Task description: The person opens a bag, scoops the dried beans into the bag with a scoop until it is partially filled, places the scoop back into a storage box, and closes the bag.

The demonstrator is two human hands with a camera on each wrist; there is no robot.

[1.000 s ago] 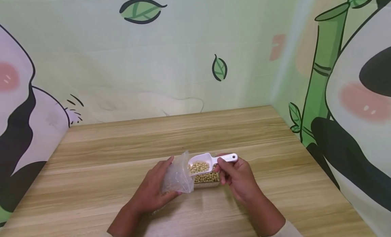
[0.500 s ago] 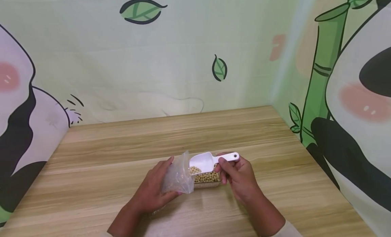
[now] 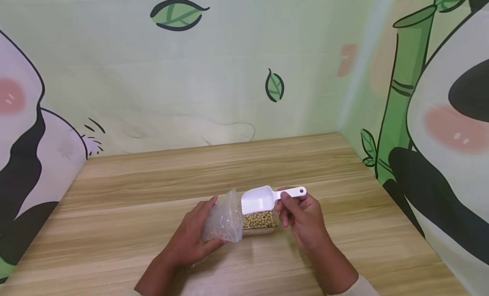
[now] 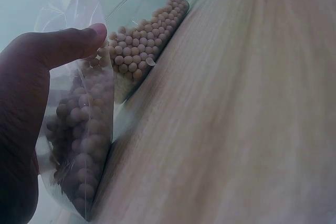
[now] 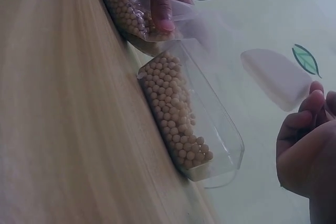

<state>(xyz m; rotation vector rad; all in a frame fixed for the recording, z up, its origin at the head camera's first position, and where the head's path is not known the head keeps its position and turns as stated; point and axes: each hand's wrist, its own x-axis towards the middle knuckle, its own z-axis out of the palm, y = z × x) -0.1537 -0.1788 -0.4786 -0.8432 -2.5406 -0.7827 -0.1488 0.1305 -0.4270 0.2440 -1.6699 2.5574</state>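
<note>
A clear plastic bag (image 3: 223, 219) stands upright on the table, its mouth facing up and right. My left hand (image 3: 191, 232) holds it, thumb in front and fingers behind; the left wrist view shows many soybeans (image 4: 81, 129) inside. Right beside the bag is a clear rectangular box (image 5: 223, 114) holding more soybeans (image 3: 259, 219). My right hand (image 3: 305, 222) pinches the handle of a white scoop (image 3: 257, 199) above the box. The scoop's bowl looks empty in the head view and tips toward the bag's mouth. Part of the box is hidden behind the bag.
The wood-grain table (image 3: 153, 177) extends around the bag and box. Behind it hangs a pale green backdrop (image 3: 229, 54) with printed leaves, bamboo and pandas.
The soybeans in the scoop have slid out toward the bag. My right hand has moved the scoop slightly up and right. The left hand and bag have hardly moved.
</note>
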